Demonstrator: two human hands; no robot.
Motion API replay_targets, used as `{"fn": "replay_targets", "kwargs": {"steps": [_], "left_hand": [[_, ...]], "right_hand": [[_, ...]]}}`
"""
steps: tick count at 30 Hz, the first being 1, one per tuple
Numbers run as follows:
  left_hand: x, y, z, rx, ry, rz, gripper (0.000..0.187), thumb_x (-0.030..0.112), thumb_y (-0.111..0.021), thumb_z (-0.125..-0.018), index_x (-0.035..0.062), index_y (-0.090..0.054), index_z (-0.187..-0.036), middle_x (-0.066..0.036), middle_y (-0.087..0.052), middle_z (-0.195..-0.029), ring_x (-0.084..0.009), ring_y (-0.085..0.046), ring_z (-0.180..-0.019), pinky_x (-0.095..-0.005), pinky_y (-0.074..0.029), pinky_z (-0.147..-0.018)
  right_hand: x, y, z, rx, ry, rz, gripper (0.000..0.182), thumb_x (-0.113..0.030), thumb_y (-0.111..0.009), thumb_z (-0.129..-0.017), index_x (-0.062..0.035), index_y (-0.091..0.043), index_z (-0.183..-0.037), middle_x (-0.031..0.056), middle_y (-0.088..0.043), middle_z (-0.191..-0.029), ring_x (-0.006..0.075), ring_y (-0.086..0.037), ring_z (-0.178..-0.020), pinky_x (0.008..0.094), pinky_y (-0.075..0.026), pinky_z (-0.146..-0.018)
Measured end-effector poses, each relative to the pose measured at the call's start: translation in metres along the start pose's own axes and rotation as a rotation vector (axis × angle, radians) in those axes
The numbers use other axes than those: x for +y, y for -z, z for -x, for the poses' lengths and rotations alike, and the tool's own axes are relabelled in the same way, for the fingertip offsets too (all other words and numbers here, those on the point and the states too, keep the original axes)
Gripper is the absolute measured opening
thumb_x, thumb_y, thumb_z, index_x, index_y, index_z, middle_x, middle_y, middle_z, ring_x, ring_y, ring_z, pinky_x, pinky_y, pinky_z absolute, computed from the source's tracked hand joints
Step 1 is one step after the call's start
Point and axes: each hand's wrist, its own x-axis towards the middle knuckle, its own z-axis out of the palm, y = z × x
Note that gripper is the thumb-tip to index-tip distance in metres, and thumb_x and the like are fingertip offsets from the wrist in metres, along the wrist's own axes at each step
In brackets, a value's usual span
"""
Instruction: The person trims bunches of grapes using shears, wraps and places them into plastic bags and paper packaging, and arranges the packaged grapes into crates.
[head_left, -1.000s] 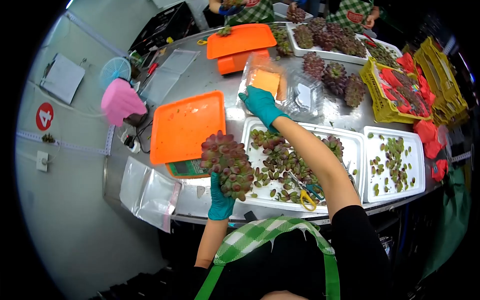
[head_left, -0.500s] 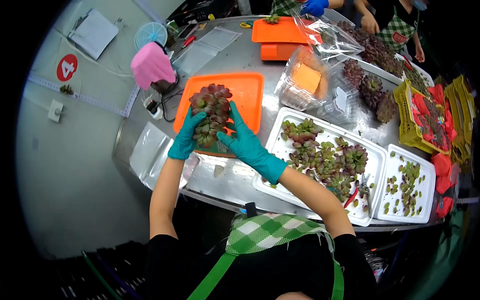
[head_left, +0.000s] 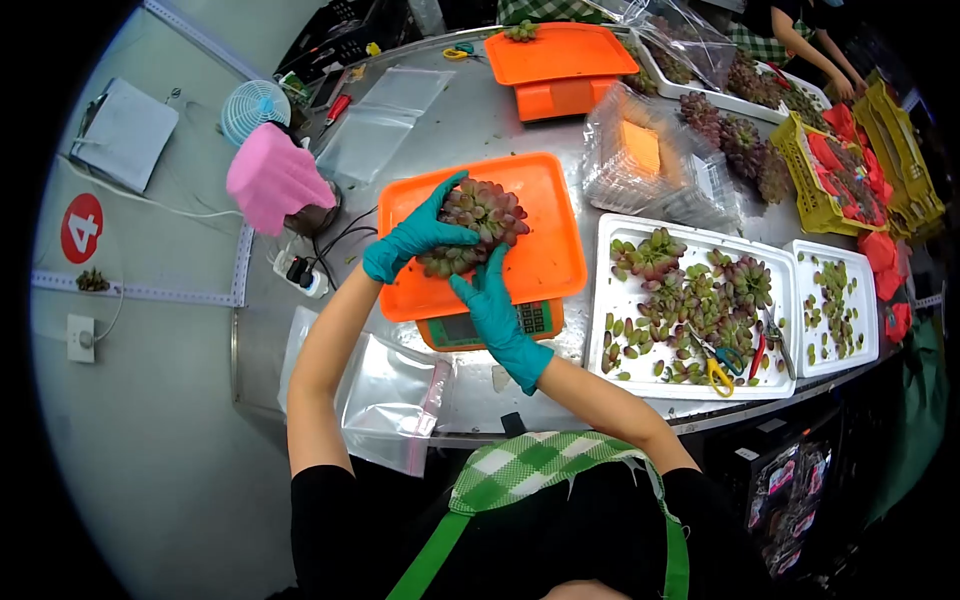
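Observation:
A clump of purple-green succulents (head_left: 487,212) is held between my two teal-gloved hands, over the orange pan of a weighing scale (head_left: 548,270). My left hand (head_left: 425,235) grips its left side, fingers reaching over the top and across the front. From below right, my right hand (head_left: 492,310) cups the lower edge with thumb and fingers. The scale's keypad and dark display show just under the pan, partly behind my right hand. Clear plastic bags (head_left: 395,400) lie at the table's front edge, left of my right forearm.
To the right, a white tray (head_left: 605,290) holds succulents, scissors and red-handled snips; a smaller white tray (head_left: 868,345) holds loose leaves. Behind stand a second orange scale (head_left: 560,55), clear plastic boxes (head_left: 615,165) and yellow crates (head_left: 800,180). A pink-cloth-covered object (head_left: 275,180) stands left. A co-worker (head_left: 800,40) is at far right.
The succulent clump has turned to a slanted position in my hands. My left hand has shifted up over it. The whole view has swung, bringing the scale's keypad into sight.

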Motion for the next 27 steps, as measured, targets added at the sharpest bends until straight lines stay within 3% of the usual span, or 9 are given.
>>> {"fn": "replay_targets", "kwargs": {"steps": [4, 7, 10, 13, 18, 20, 22, 25, 27], "left_hand": [[0.002, 0.018, -0.006, -0.107, 0.048, -0.073, 0.084, 0.018, -0.073, -0.065, 0.0106, -0.023, -0.132, -0.009, -0.038, -0.124, -0.0184, -0.038, -0.113, -0.0309, -0.034, -0.094], [0.006, 0.039, 0.0, -0.047, 0.1, -0.143, 0.068, 0.021, -0.066, -0.073, 0.0119, -0.03, -0.13, -0.008, -0.04, -0.121, -0.0147, -0.044, -0.105, -0.027, -0.038, -0.087], [0.022, 0.045, 0.032, 0.109, 0.057, -0.08, 0.057, 0.02, -0.059, -0.079, 0.0127, -0.033, -0.129, -0.003, -0.046, -0.116, -0.0101, -0.045, -0.1, -0.0229, -0.036, -0.086], [0.01, 0.05, 0.067, 0.405, -0.12, -0.115, 0.043, 0.016, -0.054, -0.082, 0.0075, -0.041, -0.122, -0.005, -0.053, -0.105, -0.0105, -0.051, -0.092, -0.022, -0.041, -0.076], [0.017, 0.023, 0.142, 0.621, -0.055, -0.029, 0.038, 0.014, -0.054, -0.082, 0.0042, -0.046, -0.118, -0.004, -0.058, -0.093, -0.009, -0.054, -0.077, -0.0193, -0.041, -0.066], [0.015, 0.011, 0.158, 0.663, -0.036, -0.016, 0.036, 0.014, -0.053, -0.082, 0.0043, -0.047, -0.116, -0.004, -0.059, -0.09, -0.0088, -0.054, -0.071, -0.0194, -0.041, -0.064], [0.019, -0.003, 0.168, 0.707, -0.017, -0.031, 0.032, 0.016, -0.052, -0.083, 0.0044, -0.05, -0.113, -0.005, -0.059, -0.086, -0.0092, -0.054, -0.066, -0.0198, -0.041, -0.063], [0.013, -0.012, 0.178, 0.695, -0.001, -0.016, 0.032, 0.017, -0.051, -0.084, 0.004, -0.051, -0.113, -0.005, -0.059, -0.084, -0.0092, -0.053, -0.066, -0.0204, -0.041, -0.062], [0.013, -0.02, 0.182, 0.659, -0.001, -0.032, 0.032, 0.016, -0.049, -0.085, 0.0034, -0.049, -0.114, -0.005, -0.058, -0.086, -0.0098, -0.053, -0.072, -0.0222, -0.043, -0.065]], "right_hand": [[0.007, 0.005, 0.0, -0.022, -0.126, 0.047, 0.082, -0.009, -0.053, -0.079, -0.006, 0.008, -0.134, 0.0115, -0.015, -0.137, 0.021, -0.023, -0.124, 0.0301, -0.027, -0.097], [-0.013, 0.025, 0.011, -0.023, -0.234, -0.003, 0.071, -0.006, -0.053, -0.078, -0.0044, -0.01, -0.134, 0.0137, -0.026, -0.132, 0.0219, -0.035, -0.117, 0.0293, -0.035, -0.091], [-0.046, 0.068, 0.033, 0.028, -0.114, 0.065, 0.052, 0.004, -0.046, -0.079, -0.0072, -0.032, -0.128, 0.0087, -0.046, -0.114, 0.0151, -0.047, -0.103, 0.0256, -0.039, -0.085], [-0.055, 0.146, 0.057, 0.237, 0.17, 0.488, 0.049, 0.005, -0.046, -0.078, -0.007, -0.036, -0.125, 0.007, -0.046, -0.115, 0.0154, -0.048, -0.102, 0.0278, -0.038, -0.086], [-0.073, 0.31, 0.114, 0.651, 0.092, 0.92, 0.057, 0.006, -0.05, -0.075, -0.0113, -0.033, -0.127, 0.01, -0.044, -0.116, 0.0182, -0.047, -0.098, 0.0295, -0.038, -0.088], [-0.098, 0.328, 0.134, 0.752, -0.014, 0.739, 0.061, 0.007, -0.05, -0.075, -0.0119, -0.03, -0.129, 0.0117, -0.039, -0.121, 0.0206, -0.046, -0.102, 0.0294, -0.037, -0.09], [-0.095, 0.395, 0.155, 0.657, 0.101, 1.075, 0.066, 0.007, -0.052, -0.073, -0.0089, -0.025, -0.131, 0.0127, -0.033, -0.127, 0.022, -0.039, -0.112, 0.0287, -0.037, -0.089], [-0.121, 0.395, 0.168, 0.671, -0.066, 1.083, 0.071, 0.004, -0.058, -0.069, -0.007, -0.025, -0.131, 0.0147, -0.032, -0.13, 0.0236, -0.036, -0.116, 0.0302, -0.031, -0.094], [-0.117, 0.421, 0.178, 0.536, 0.114, 1.272, 0.072, 0.002, -0.061, -0.065, -0.0049, -0.028, -0.129, 0.0141, -0.037, -0.126, 0.0237, -0.038, -0.114, 0.0312, -0.031, -0.095]]}}
